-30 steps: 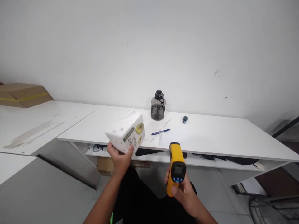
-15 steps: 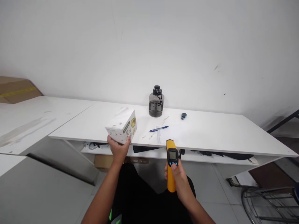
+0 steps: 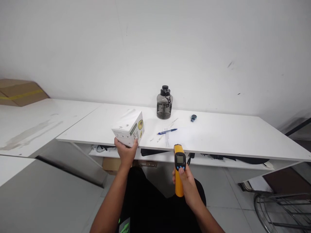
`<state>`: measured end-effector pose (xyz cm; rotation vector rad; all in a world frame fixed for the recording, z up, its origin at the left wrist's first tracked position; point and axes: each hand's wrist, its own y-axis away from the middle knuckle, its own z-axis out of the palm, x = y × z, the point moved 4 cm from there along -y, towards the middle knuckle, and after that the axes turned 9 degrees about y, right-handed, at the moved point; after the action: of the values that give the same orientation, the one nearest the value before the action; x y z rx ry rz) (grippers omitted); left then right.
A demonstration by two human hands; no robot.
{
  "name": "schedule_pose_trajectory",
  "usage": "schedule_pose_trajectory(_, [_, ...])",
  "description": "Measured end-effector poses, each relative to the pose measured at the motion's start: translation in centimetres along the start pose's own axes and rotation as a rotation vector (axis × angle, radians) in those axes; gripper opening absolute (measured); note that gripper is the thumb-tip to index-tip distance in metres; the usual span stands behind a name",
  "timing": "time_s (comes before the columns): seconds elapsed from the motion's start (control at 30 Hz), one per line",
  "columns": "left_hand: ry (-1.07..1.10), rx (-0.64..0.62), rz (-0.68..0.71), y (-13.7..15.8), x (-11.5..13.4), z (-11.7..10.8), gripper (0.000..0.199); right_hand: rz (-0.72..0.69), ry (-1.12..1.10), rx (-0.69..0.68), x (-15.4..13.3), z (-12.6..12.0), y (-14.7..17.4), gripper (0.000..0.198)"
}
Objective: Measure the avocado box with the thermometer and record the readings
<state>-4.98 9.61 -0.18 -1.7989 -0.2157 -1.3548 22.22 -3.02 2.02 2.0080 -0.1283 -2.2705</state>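
My left hand (image 3: pixel 126 151) grips the near lower end of a white box (image 3: pixel 127 127) with avocado pictures on its side, tilted at the desk's front edge. My right hand (image 3: pixel 188 183) is wrapped round the handle of a yellow infrared thermometer (image 3: pixel 179 186), its thumb by the blue buttons below a small grey screen. The thermometer's nose points away from me, toward the desk. A blue pen (image 3: pixel 167 131) lies on a printed sheet of paper (image 3: pixel 173 137) between the box and the thermometer.
A dark see-through water bottle (image 3: pixel 164 103) stands near the wall, with a small dark watch-like item (image 3: pixel 193 118) to its right. A cardboard box (image 3: pixel 21 92) sits far left. Beneath the white desk (image 3: pixel 225 136) runs a shelf with dark items. A metal-framed chair (image 3: pixel 282 207) is at lower right.
The view has shifted slightly, so the desk and its items appear a little further right and higher. Both hands keep their holds on the box and the thermometer.
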Motion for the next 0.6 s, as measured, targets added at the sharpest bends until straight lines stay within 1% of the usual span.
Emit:
schedule_pose_trajectory(0.07, [-0.007, 0.006, 0.006, 0.1, 0.0, -0.1, 0.096, -0.001, -0.023, -0.019, 0.1, 0.0, 0.0, 0.049])
schedule_pose_trajectory(0.13, [-0.029, 0.023, 0.015, 0.1, -0.3, -0.1, 0.096, -0.006, -0.069, -0.071, 0.1, 0.2, 0.0, 0.045])
schedule_pose_trajectory(0.2, [-0.058, 0.039, 0.031, -0.3, -0.6, -0.1, 0.097, -0.008, -0.109, -0.119, 0.1, 0.7, -0.1, 0.048])
schedule_pose_trajectory(0.27, [-0.081, 0.04, 0.05, -1.0, -0.9, 0.1, 0.098, -0.011, -0.086, -0.138, 0.0, 1.0, -0.2, 0.059])
schedule_pose_trajectory(0.33, [-0.093, 0.039, 0.062, -1.9, -1.1, 0.4, 0.096, -0.036, 0.017, -0.089, -0.3, 0.9, -0.4, 0.075])
schedule_pose_trajectory(0.4, [-0.101, 0.047, 0.066, -2.7, -1.3, 0.7, 0.093, -0.094, 0.151, 0.019, -0.9, 0.4, -0.7, 0.091])
schedule_pose_trajectory(0.43, [-0.107, 0.056, 0.068, -3.0, -1.3, 0.9, 0.092, -0.13, 0.216, 0.068, -1.4, 0.3, -1.0, 0.095])
schedule_pose_trajectory(0.5, [-0.12, 0.077, 0.073, -3.4, -1.3, 1.0, 0.09, -0.189, 0.342, 0.111, -2.7, 0.6, -2.1, 0.096])
schedule_pose_trajectory(0.53, [-0.126, 0.087, 0.073, -3.4, -1.3, 1.1, 0.09, -0.206, 0.418, 0.098, -3.3, 1.1, -2.9, 0.094])
schedule_pose_trajectory(0.6, [-0.134, 0.092, 0.066, -3.3, -1.5, 1.1, 0.089, -0.214, 0.631, 0.05, -4.5, 3.0, -5.3, 0.088])
